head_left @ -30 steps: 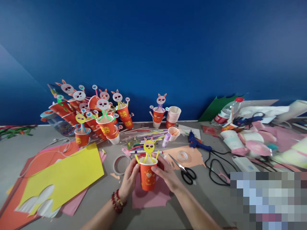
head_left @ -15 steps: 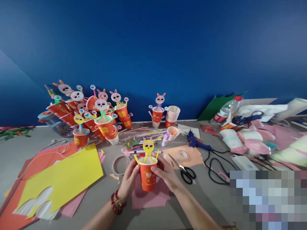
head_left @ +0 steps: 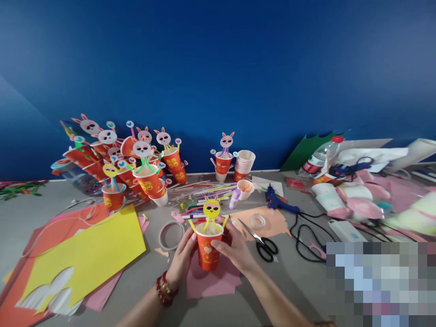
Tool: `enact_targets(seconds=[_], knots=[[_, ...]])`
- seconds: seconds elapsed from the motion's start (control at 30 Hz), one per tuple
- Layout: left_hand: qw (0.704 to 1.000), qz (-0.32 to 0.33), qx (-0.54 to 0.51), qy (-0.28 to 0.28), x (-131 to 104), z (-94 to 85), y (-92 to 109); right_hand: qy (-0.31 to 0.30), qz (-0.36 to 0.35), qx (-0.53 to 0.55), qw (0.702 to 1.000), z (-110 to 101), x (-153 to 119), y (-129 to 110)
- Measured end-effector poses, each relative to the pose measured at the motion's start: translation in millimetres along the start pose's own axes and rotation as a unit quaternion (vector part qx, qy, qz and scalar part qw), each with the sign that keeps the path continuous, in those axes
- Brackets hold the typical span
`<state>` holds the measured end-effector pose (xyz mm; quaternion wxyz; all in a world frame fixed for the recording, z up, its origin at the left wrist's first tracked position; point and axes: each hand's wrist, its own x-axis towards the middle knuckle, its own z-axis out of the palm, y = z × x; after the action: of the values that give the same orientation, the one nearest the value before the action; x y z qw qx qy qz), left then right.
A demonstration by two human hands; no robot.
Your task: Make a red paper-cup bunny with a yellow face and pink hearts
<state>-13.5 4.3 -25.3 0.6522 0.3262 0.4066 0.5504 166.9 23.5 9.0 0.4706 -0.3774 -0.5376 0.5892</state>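
Observation:
An orange paper cup point(head_left: 208, 254) stands upright over a pink paper sheet point(head_left: 213, 284). From its rim rises a yellow rabbit face point(head_left: 211, 208) on yellow strips, with a yellow strip at either side. My left hand point(head_left: 184, 254) holds the cup's left side, a red bead bracelet on its wrist. My right hand point(head_left: 236, 247) grips the right side, its thumb across the front; its other fingers are partly hidden behind the cup. Right of my right hand lie black-handled scissors point(head_left: 264, 243) and clear tape point(head_left: 258, 221) on orange paper.
Many rabbit-decorated cups point(head_left: 146, 177) crowd the back left. Yellow card point(head_left: 91, 254) lies at left, a tape roll point(head_left: 171, 235) beside my left hand. Stacked cups point(head_left: 245, 163) stand behind. At right are a blue glue gun point(head_left: 281, 202), black cables, a bottle point(head_left: 320, 159) and pink-white rolls.
The cup has turned slightly between my hands, its printed pattern shifting left. My right thumb has moved a little left across its front. The view has shifted slightly.

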Motion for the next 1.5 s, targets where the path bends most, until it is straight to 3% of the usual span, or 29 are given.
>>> enact_targets(seconds=[0.17,0.4,0.87,1.0,1.5], knots=[[1.0,-0.016,-0.008,0.016,0,4.0,4,0.004,-0.018,-0.027,0.999,-1,-1,4],[0.999,0.003,-0.029,-0.017,-3,8.6,7,0.018,-0.037,-0.085,0.996,1,-3,0],[0.998,0.003,-0.051,-0.023,-2,12.4,11,0.013,-0.024,-0.082,0.996,1,-4,-1],[0.999,0.006,-0.042,-0.012,-1,11.6,8,0.014,-0.027,-0.078,0.997,1,-4,0],[0.994,0.044,0.075,-0.059,-4,-3.9,-3,0.0,-0.045,-0.158,0.986,3,-4,-7]])
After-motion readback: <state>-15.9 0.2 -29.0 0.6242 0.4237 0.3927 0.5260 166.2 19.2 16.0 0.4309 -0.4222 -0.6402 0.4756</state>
